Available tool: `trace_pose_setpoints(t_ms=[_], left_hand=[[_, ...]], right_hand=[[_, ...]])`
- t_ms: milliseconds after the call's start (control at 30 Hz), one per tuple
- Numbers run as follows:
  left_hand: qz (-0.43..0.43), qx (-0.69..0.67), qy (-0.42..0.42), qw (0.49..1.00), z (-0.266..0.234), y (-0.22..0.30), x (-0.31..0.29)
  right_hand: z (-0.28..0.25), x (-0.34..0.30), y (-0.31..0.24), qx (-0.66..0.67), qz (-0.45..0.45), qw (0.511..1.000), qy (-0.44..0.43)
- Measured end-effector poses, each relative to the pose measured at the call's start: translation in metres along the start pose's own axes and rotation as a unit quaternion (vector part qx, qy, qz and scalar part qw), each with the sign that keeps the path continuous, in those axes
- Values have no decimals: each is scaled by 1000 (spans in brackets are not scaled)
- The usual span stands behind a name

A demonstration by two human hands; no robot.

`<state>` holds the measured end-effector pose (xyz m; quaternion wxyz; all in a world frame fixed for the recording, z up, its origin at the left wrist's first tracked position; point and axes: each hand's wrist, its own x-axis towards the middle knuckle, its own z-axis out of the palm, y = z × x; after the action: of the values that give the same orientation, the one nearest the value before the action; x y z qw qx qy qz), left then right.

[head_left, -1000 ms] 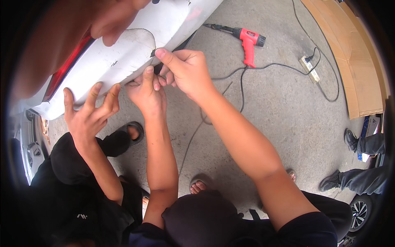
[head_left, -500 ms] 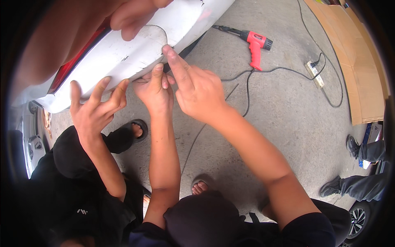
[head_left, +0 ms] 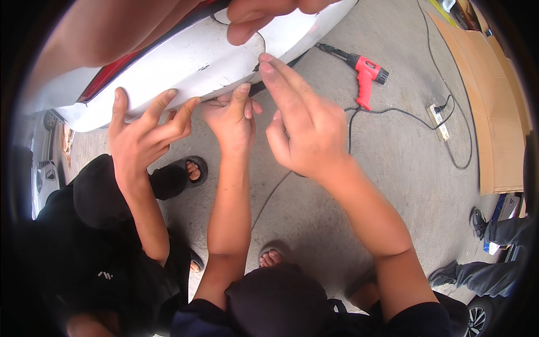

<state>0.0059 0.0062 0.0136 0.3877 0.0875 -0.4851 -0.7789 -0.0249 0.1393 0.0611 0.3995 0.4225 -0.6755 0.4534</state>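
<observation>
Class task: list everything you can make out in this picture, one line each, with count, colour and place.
Car panel: one, white with dark scuffs, upper left to top
Tail light: one, red, upper left
Heat gun: one, red and black, floor, upper right
Power strip: one, pale, floor, right
Cables: at least two, dark, floor
Cardboard: at least one piece, brown, right edge
Wheel: one, black and silver, lower right
Shoes: two, dark, right
Co-worker's hand: one, bare, left, at the panel's lower edge
Blurred hand: one, bare, top, another person's
Left hand: one, bare, at the panel's lower edge
Right hand: one, bare, at the panel, right of the left hand
</observation>
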Motion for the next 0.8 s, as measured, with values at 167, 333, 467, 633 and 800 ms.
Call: trace_pose_setpoints(t_ms=[167,333,467,633,800], left_hand=[[11,-44,-16,999,2,-1,1],[4,-22,-15,1000,0,-3,2],[-3,-18,-18,1000,1,0,1],[-14,-5,-14,1000,4,4,-2],[-14,-10,-15,1000,4,3,-2]], right_hand=[[-8,53,5,-26,-38,993,-108],[-13,72,7,-111,-71,980,-152],[-15,78,12,-42,-68,981,-175],[-20,76,5,-33,-28,974,-224],[-18,71,4,-16,-22,981,-194]])
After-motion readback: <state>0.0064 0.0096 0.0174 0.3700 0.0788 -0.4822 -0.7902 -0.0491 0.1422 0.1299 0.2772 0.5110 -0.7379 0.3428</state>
